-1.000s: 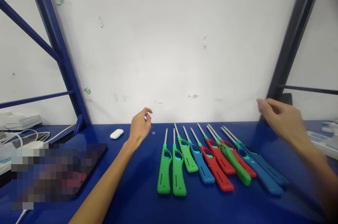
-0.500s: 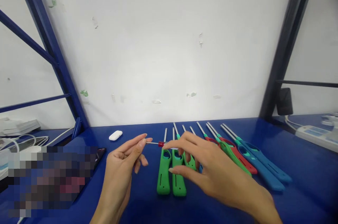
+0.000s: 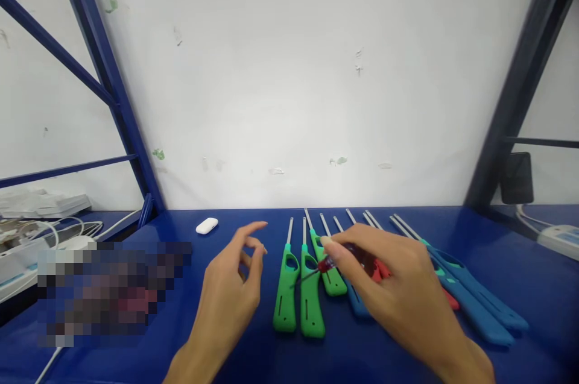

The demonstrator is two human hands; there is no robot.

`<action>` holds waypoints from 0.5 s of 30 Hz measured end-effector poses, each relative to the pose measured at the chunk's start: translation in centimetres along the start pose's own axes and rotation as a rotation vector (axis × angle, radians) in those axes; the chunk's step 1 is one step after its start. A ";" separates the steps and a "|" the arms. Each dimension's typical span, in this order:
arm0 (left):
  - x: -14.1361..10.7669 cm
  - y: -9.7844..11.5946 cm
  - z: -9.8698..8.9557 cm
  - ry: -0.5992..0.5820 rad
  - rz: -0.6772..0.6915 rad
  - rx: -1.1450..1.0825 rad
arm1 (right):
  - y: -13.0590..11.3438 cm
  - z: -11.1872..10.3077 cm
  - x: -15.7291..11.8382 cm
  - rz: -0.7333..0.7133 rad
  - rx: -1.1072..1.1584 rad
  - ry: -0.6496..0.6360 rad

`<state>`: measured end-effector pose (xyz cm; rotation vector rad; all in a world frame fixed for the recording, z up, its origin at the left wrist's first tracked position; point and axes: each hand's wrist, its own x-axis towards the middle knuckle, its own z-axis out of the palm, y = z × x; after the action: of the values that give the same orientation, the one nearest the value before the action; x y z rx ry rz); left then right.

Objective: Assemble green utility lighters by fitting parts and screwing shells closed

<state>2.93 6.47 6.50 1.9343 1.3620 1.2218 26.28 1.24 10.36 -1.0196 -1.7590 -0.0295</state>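
Note:
My right hand (image 3: 398, 287) grips a small screwdriver (image 3: 324, 264) with a clear red handle, its thin shaft pointing left and down over a green gas lighter (image 3: 311, 305). My left hand (image 3: 230, 281) is empty, thumb and fingers curved apart, left of another green lighter (image 3: 286, 299). A third green lighter (image 3: 333, 281) lies slightly farther back. Partly under my right hand are a blue lighter (image 3: 359, 305) and a red one (image 3: 382, 269). Two blue lighters (image 3: 480, 310) lie at the right. All their metal tubes point towards the wall.
On the blue table (image 3: 253, 348) a white earbud case (image 3: 207, 225) lies near the wall. A blurred-out area (image 3: 113, 299) covers something at the left, near white cables. Blue metal posts (image 3: 131, 119) frame the wall, and a dark phone (image 3: 517, 178) stands at the far right.
The screwdriver has passed from my left fingertips into my right hand, and its shaft now slants down. My left hand has let go. The view has shifted slightly.

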 end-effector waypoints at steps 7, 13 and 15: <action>-0.7 -0.9 -0.5 -0.678 0.163 0.244 | 0.3 0.6 -0.2 0.105 -0.070 -0.283; -1.2 0.7 -1.0 -0.814 0.112 0.315 | 0.2 0.6 -0.2 0.067 -0.029 -0.369; -1.3 1.3 -0.9 -0.808 0.100 0.318 | 0.0 0.6 -0.2 0.040 -0.003 -0.390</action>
<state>2.63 4.71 7.48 2.3458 1.0514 0.1688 25.87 1.41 9.93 -1.1177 -2.0874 0.2043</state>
